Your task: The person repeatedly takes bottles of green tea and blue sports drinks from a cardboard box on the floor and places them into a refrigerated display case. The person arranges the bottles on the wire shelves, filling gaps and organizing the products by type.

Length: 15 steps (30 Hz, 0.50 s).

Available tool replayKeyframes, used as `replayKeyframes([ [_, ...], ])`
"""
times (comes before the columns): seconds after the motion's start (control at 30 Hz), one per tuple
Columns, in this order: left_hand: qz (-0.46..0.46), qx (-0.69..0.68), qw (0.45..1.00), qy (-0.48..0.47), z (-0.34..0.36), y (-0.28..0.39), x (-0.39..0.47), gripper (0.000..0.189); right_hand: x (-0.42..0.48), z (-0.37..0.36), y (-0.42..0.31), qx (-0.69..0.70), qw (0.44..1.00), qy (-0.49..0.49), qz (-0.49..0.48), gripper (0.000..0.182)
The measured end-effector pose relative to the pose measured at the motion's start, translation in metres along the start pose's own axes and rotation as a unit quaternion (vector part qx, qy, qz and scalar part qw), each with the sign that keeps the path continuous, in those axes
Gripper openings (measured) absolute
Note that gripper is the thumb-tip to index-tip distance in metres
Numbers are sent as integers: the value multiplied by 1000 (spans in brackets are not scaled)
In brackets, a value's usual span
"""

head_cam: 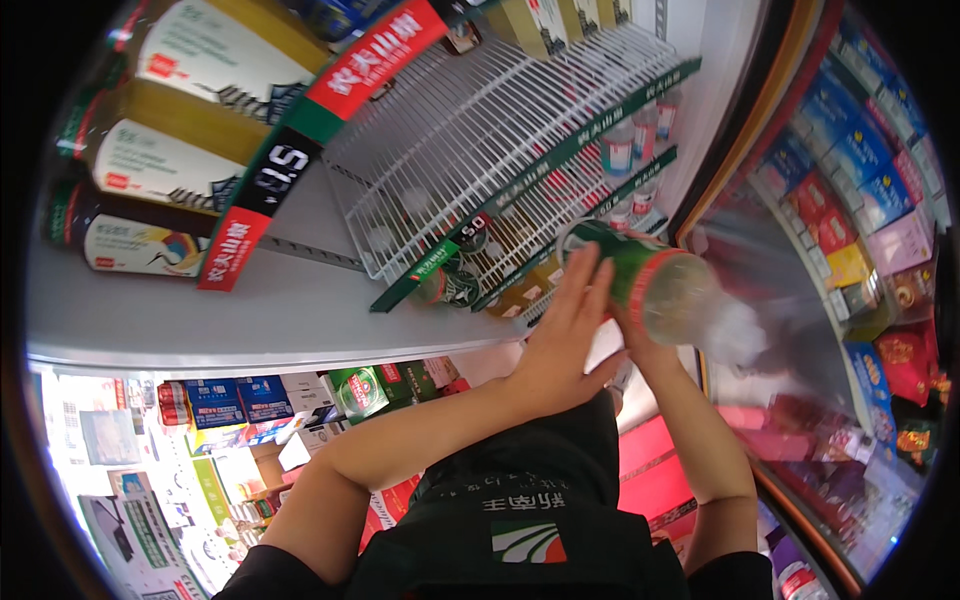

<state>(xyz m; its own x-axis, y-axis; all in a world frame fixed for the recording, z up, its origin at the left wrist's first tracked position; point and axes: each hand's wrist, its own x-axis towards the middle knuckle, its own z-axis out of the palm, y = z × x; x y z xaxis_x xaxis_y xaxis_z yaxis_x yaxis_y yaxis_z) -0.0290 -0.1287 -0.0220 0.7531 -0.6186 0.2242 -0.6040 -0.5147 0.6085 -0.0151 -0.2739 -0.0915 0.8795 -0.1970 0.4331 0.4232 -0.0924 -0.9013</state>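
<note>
A clear plastic bottle with a green label and red band (637, 274) is tilted in front of the open cooler, blurred by motion. My right hand (641, 334) grips it from below and behind, its fingers mostly hidden. Against the bottle's near left side lies my left hand (566, 322), fingers long and nearly straight, thumb stretched out; whether it bears any of the bottle cannot be told. Just left of both hands is a white wire shelf (480, 142) with a dark green front strip. Large bottles of yellowish drink (195, 120) lie across the upper left of the view.
Lower wire shelves hold small bottles (619, 146). A shelf edge with a price display (281, 169) juts out at upper left. To the right stands the glass door (772, 315), with shelves of boxed goods (855, 165) beyond. Stacked drink cartons (217, 405) stand at lower left.
</note>
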Motion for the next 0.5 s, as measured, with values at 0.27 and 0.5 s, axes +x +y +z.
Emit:
replayKeyframes([
  [0.27,-172,-64,982,48,36,-103,-76,106,-24,99,97,66,993,-99,16,57],
  [0.5,-332,-257,906,63,25,-144,-73,92,-13,147,141,-22,986,-168,-5,68],
])
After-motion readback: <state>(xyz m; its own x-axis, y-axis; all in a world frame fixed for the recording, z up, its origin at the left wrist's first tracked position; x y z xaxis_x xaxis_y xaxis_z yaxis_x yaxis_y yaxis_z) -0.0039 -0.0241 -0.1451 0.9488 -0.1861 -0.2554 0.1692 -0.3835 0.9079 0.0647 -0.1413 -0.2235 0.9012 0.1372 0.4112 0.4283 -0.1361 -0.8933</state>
